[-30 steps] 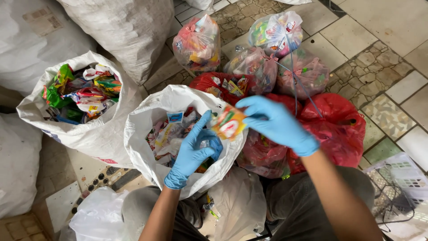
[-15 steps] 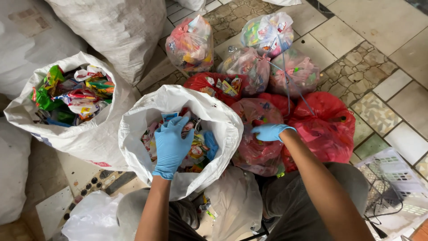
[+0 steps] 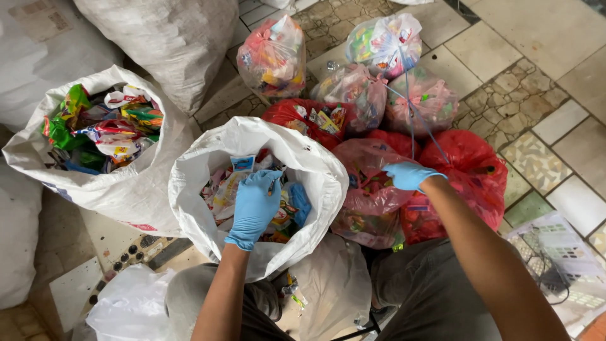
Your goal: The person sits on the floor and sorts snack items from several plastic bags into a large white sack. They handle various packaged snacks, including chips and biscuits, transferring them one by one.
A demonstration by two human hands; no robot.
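Both hands wear blue gloves. My left hand (image 3: 254, 205) reaches down into an open white sack (image 3: 315, 167) filled with colourful wrappers (image 3: 222, 189), its fingers curled onto them. My right hand (image 3: 407, 175) sits to the right on a pinkish clear plastic bag (image 3: 369, 205) full of wrappers, fingers closed at its top. Whether it pinches the plastic is unclear.
A second open white sack (image 3: 120, 183) of wrappers stands at the left. Red bags (image 3: 470, 158) and tied clear bags (image 3: 274, 57) of wrappers crowd the tiled floor behind. Large closed white sacks (image 3: 170, 38) stand at the back. A wire basket (image 3: 552, 259) lies at the right.
My right hand left the white sack and moved right onto the pinkish bag. My left hand pushed deeper into the sack; the orange wrapper held earlier is gone from the hands.
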